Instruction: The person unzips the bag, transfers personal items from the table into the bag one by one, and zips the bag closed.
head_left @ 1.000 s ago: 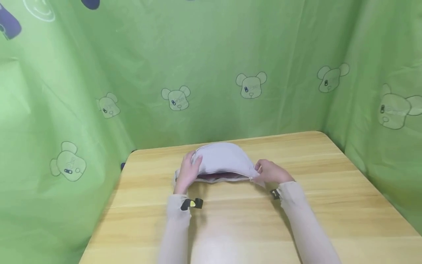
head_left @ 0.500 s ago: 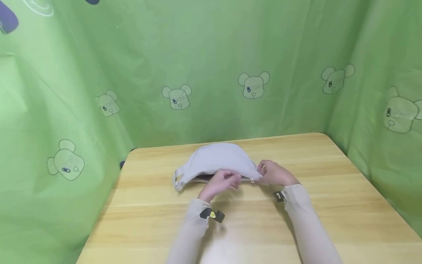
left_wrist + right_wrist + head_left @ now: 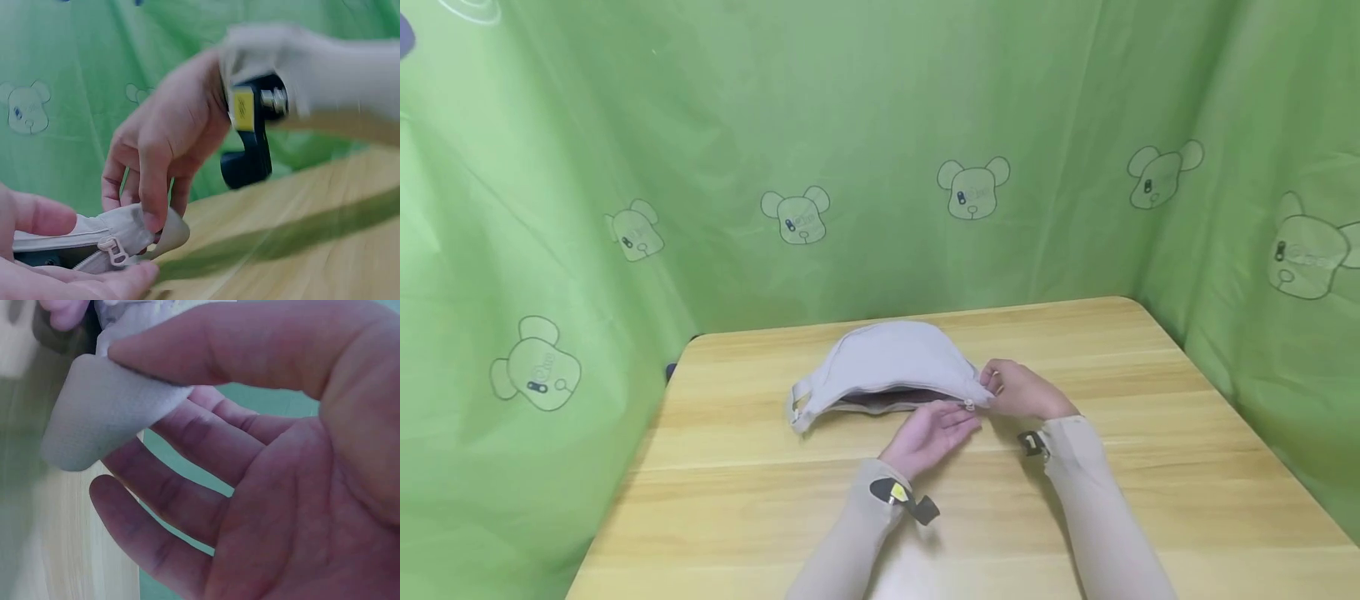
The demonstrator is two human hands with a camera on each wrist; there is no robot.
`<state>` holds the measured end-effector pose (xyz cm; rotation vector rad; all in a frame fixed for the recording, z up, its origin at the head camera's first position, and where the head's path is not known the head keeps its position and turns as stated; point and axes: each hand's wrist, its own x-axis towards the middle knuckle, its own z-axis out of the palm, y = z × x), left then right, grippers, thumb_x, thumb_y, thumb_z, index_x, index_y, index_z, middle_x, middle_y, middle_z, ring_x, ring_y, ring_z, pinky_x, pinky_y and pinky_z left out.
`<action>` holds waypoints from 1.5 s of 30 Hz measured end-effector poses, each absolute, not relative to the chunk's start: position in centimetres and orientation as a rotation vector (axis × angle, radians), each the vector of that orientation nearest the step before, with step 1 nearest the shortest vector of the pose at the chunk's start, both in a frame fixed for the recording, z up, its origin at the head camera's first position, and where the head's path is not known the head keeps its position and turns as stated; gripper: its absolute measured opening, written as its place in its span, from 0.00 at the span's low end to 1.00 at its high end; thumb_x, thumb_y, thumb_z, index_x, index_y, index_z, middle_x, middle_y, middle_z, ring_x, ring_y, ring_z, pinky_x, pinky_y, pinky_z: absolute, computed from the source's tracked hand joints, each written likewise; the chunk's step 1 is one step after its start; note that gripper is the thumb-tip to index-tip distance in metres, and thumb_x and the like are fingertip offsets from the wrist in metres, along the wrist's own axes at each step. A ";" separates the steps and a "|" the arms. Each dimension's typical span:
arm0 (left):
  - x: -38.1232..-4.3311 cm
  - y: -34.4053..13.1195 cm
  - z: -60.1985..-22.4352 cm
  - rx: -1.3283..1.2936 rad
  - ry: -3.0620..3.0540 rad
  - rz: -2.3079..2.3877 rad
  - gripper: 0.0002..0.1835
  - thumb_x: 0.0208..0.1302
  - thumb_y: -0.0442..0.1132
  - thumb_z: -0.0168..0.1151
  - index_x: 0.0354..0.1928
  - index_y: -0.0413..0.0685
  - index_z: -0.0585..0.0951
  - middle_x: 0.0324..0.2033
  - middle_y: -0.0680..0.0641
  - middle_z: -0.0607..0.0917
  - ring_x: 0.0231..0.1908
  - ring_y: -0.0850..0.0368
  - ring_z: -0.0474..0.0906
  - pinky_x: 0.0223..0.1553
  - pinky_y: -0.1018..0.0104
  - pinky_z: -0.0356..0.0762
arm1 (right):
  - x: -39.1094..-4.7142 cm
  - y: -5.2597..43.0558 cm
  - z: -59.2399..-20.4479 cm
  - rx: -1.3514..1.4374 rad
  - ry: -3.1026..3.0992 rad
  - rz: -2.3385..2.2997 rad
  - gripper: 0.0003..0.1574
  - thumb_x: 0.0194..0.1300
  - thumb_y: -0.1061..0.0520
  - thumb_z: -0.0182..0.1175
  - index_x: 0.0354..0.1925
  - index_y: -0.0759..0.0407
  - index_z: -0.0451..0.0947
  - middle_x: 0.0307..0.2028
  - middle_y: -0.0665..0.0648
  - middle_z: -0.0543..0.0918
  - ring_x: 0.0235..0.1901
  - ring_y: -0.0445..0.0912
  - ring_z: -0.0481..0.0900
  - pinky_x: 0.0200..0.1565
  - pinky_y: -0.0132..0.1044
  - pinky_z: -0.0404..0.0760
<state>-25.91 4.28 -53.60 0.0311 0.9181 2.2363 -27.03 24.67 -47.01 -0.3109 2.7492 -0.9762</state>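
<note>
A pale grey waist bag (image 3: 898,358) lies on the wooden table, its front zipper parted and the dark inside showing. My right hand (image 3: 1022,390) pinches the bag's right end; in the right wrist view the thumb presses the fabric tab (image 3: 103,412) against the fingers. Palm up, my left hand (image 3: 932,437) is in front of the opening, with fingers extended toward the zipper pull (image 3: 114,251). The left wrist view shows the pull just above those fingertips, with the left thumb (image 3: 44,215) apart from it. A buckle loop (image 3: 797,408) is at the bag's left end.
The wooden table (image 3: 737,517) has its far edge close behind the bag. Green curtains (image 3: 880,108) printed with bear heads surround it at the back and sides. A black camera mount (image 3: 250,131) is strapped to the right wrist.
My left hand has left the bag's left end, moved right across the front and turned palm up by the zipper pull. My right hand keeps its grip on the right end.
</note>
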 end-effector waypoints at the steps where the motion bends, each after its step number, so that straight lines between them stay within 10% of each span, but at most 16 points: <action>1: -25.9 4.4 -53.6 0.007 0.853 2.259 0.30 0.78 0.33 0.43 0.75 0.21 0.53 0.76 0.21 0.55 0.79 0.31 0.53 0.81 0.50 0.53 | -27.0 24.7 -47.0 -0.307 2.742 -0.985 0.21 0.58 0.59 0.72 0.46 0.64 0.75 0.46 0.67 0.85 0.46 0.57 0.84 0.53 0.56 0.84; 16: -25.8 4.3 -54.4 -0.105 0.985 2.234 0.27 0.77 0.34 0.48 0.71 0.22 0.62 0.72 0.25 0.66 0.75 0.36 0.64 0.79 0.50 0.61 | -27.2 24.7 -47.0 -0.236 2.671 -1.040 0.21 0.58 0.61 0.72 0.47 0.64 0.75 0.48 0.67 0.85 0.42 0.53 0.84 0.47 0.46 0.85; 25: -26.2 4.8 -55.9 -0.019 1.268 2.208 0.21 0.70 0.29 0.61 0.62 0.27 0.76 0.50 0.38 0.88 0.49 0.53 0.86 0.63 0.58 0.81 | -27.3 24.5 -46.8 -0.256 2.679 -1.058 0.20 0.58 0.62 0.72 0.45 0.65 0.75 0.47 0.68 0.85 0.44 0.55 0.84 0.50 0.51 0.85; 45: -25.9 5.5 -55.8 0.001 1.643 2.171 0.17 0.67 0.36 0.68 0.51 0.29 0.84 0.28 0.51 0.89 0.25 0.65 0.84 0.30 0.74 0.85 | -27.3 24.8 -47.4 -0.209 2.698 -1.043 0.20 0.57 0.59 0.73 0.45 0.64 0.77 0.45 0.66 0.86 0.39 0.52 0.83 0.44 0.45 0.84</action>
